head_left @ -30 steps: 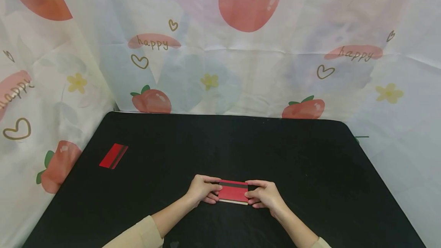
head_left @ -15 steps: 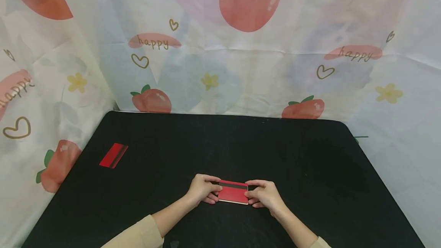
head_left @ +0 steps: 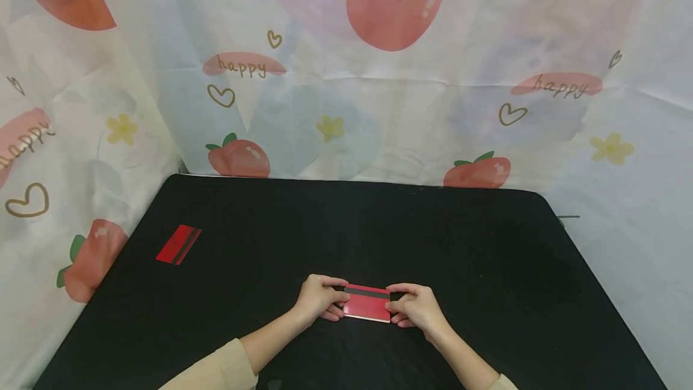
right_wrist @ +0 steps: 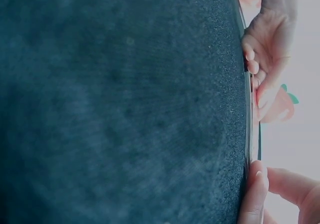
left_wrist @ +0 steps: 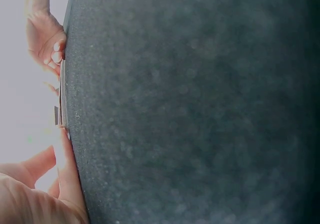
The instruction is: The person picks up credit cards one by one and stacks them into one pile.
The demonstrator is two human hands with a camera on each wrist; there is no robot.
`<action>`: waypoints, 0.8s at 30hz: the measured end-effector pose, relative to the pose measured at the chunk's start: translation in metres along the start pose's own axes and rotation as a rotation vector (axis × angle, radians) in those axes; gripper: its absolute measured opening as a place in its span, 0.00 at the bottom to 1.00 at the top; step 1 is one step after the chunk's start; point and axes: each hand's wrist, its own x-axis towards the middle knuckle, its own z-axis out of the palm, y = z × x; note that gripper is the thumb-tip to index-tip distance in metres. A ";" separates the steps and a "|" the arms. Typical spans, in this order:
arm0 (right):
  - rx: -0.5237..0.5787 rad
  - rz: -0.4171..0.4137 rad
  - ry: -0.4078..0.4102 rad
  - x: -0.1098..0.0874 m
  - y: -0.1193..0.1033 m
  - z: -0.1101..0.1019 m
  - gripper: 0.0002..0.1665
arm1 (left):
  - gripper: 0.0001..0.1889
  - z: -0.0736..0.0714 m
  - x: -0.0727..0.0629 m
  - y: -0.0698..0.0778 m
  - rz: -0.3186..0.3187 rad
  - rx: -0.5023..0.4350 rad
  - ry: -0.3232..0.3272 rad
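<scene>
Near the front middle of the table, both hands hold a small stack of red cards (head_left: 366, 304) with a dark stripe across the top one. My left hand (head_left: 316, 298) pinches its left end, thumb on top. At the right end, my right hand (head_left: 415, 307) grips the stack in the same way. A pale edge shows along the near side. In the left wrist view, the layered edges of the stack (left_wrist: 63, 96) lie low on the cloth between the two hands. The right wrist view also shows the stack's layers (right_wrist: 249, 129) edge-on.
A separate red card (head_left: 178, 245) with a dark stripe lies flat at the table's left side. The black-covered table (head_left: 346, 227) has rounded far corners. Behind it and on the left hangs a white printed cloth (head_left: 379, 113).
The pale strip along the near edge of the stack looks narrower than a second ago, its cards more evenly lined up. Both hands stay in nearly the same place.
</scene>
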 end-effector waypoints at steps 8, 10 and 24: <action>0.009 -0.006 -0.015 0.000 0.000 -0.001 0.24 | 0.18 -0.001 -0.001 0.000 0.022 -0.023 -0.013; 0.010 -0.006 -0.017 0.000 0.000 -0.001 0.24 | 0.18 -0.001 -0.001 0.000 0.026 -0.023 -0.013; 0.014 -0.005 -0.039 0.002 0.001 -0.001 0.23 | 0.17 -0.001 0.000 -0.001 0.025 -0.006 -0.007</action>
